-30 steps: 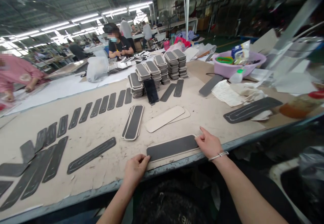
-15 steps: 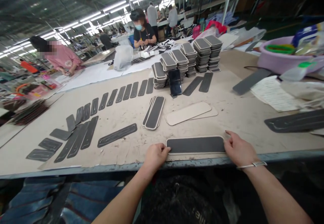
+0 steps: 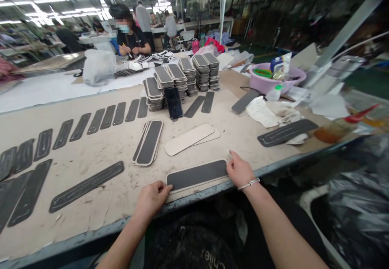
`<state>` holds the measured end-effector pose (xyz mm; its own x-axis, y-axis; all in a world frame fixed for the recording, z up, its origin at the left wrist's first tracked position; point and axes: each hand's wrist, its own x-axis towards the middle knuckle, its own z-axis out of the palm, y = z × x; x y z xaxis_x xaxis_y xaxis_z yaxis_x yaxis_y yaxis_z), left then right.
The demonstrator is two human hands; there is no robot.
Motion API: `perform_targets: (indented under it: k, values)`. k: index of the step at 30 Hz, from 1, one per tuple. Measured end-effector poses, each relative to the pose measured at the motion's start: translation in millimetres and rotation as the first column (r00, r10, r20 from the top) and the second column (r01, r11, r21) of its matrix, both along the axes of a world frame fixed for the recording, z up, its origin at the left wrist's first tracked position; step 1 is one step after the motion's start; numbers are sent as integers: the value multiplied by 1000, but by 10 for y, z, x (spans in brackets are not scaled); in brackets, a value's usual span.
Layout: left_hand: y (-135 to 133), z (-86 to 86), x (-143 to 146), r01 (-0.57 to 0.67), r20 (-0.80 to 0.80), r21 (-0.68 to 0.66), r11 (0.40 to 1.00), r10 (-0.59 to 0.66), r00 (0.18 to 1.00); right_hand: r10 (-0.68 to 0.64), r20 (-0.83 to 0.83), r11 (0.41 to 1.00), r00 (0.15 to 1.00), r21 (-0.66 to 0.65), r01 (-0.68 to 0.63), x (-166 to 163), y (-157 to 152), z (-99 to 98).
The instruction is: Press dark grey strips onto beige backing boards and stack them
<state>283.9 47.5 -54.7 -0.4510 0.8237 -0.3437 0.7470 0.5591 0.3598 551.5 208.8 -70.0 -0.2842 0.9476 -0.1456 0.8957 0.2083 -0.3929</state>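
A long dark pad on a pale backing board (image 3: pixel 196 175) lies along the near edge of the worktable (image 3: pixel 100 167). My left hand (image 3: pixel 152 198) is curled at its left end, fingertips pinching that end. My right hand (image 3: pixel 240 171), with a bracelet on the wrist, grips the right end with bent fingers. Just beyond lie two bare pale boards (image 3: pixel 189 138) and a small pile of finished dark-on-pale pads (image 3: pixel 148 142).
Loose dark strips (image 3: pixel 86 186) lie in rows across the left of the table. Stacks of pads (image 3: pixel 182 78) and a phone (image 3: pixel 174 103) stand further back. A purple basin (image 3: pixel 275 80), papers and a bottle sit right. People work at the far tables.
Only the camera has swung, left and then back right. Both hands stay at the two ends of the same pad at the table's edge.
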Motion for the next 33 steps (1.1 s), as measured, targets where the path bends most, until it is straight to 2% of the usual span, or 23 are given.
perform_targets:
  k: [18,23,26,29,33]
  values:
    - [9,-7,49,35,-84,-8,999,-36,996,-17,77,998,997,60,13,-43,-3,-77]
    - [-13,22,-3,20,0,35,999,-20,1000,4,79,996,997,85,-11,-9,21,-141]
    - [-61,51,-78,-33,12,42,999,33,999,2,56,993,998,118,-9,16,40,-209]
    - [-79,41,-133,-58,2,167,984,58,998,12,33,991,999,129,-17,32,56,-265]
    - [10,-41,-152,61,-4,332,941,-64,998,14,24,991,1000,134,-17,34,64,-266]
